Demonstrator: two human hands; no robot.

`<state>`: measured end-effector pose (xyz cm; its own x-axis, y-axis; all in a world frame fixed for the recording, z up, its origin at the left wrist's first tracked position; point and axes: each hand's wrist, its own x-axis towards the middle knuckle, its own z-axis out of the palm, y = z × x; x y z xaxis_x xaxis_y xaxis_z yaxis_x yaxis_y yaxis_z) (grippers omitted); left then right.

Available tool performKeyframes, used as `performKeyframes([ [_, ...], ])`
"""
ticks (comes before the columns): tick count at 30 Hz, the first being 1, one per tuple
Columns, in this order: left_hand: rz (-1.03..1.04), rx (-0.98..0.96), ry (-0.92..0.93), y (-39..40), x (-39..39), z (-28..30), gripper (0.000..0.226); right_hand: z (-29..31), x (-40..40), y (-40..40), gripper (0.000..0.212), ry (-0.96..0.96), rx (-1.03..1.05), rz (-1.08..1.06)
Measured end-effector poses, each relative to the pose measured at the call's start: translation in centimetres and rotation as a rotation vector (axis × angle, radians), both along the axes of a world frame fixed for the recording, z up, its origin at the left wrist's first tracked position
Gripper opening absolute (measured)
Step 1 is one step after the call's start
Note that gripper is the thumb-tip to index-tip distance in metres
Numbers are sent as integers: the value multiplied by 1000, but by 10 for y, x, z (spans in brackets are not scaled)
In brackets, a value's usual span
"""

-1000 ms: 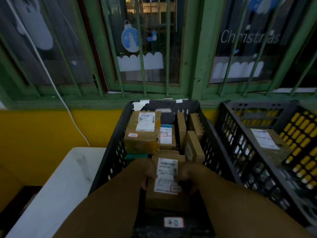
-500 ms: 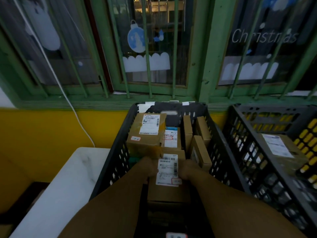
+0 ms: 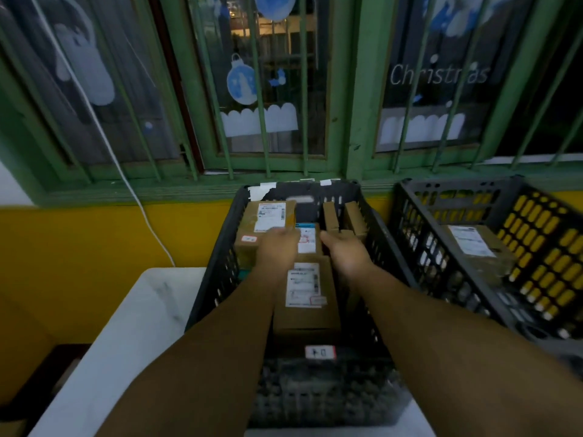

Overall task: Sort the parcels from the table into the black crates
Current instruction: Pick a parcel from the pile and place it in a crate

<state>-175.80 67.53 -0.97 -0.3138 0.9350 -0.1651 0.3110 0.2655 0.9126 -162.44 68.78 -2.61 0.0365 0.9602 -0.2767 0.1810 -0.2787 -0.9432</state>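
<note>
A black crate (image 3: 217,263) tagged "40" stands in front of me, holding several brown cardboard parcels. A long parcel with a white label (image 3: 304,305) lies flat at the crate's near end, free of both hands. Beyond it sits a small parcel with a blue-topped label (image 3: 307,239). My left hand (image 3: 279,247) rests on that parcel's left side and against a large box (image 3: 262,222). My right hand (image 3: 344,252) is at its right side, fingers stretched toward it. Both hands look flat, with no firm grip visible.
A second black crate (image 3: 419,234) stands to the right with one labelled parcel (image 3: 476,247) inside. Both crates sit on a white marble table (image 3: 126,326). A yellow wall and a green barred window are behind, with a white cable (image 3: 151,228) hanging down.
Both hands let go of the long labelled parcel, which now lies at the crate's near end, and reached further in to the small blue-labelled parcel.
</note>
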Motion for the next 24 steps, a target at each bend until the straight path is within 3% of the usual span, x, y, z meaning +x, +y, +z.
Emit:
performKeyframes([
  [2,-5,69,-172,-8,25,13,30,16,9,-11,25,69,99,-52],
  [4,-47,121,-293,-15,53,20,32,30,26,-24,39,81,197,-90],
  [7,-106,186,-399,-30,107,33,11,42,71,-43,62,124,262,-204],
  [13,-337,180,-404,-78,262,57,10,56,239,-116,67,90,390,-527],
  [16,-469,169,-397,-118,364,59,21,54,343,-177,66,83,398,-662],
  [18,-619,143,-380,-173,457,55,22,47,433,-243,64,49,379,-796],
  [22,-831,158,-354,-273,609,40,15,32,576,-377,86,-83,309,-1065],
  [24,-956,136,-329,-325,682,33,15,28,631,-452,71,-113,275,-1203],
])
